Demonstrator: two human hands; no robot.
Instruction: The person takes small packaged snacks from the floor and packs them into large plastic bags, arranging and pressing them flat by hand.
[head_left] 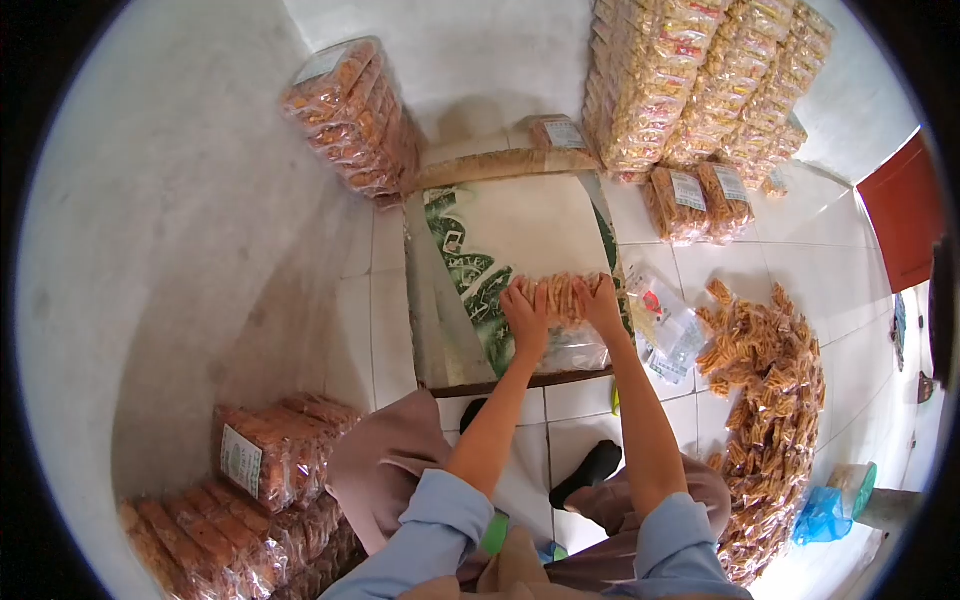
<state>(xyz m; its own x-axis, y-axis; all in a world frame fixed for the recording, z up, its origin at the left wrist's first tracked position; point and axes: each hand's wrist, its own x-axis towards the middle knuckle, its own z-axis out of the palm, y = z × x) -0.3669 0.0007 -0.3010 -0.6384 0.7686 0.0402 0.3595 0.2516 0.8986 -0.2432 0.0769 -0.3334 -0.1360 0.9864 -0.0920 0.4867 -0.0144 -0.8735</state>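
A clear plastic bag of light brown snacks [564, 299] lies near the front edge of a low table [520, 225] with a pale, green-printed top. My left hand [527, 315] is closed around the bag's left end. At the right end, my right hand [599, 303] has its fingers wrapped round the same bag. The bag's loose clear part [583, 348] spreads toward me below the snacks.
Tall stacks of packed snacks [655, 80] stand at the back right, another stack [355, 120] at the back left. Bagged brown packs [270, 450] sit at lower left. A long heap of small packets [770, 420] and flat printed bags [665, 330] lie on the floor at right.
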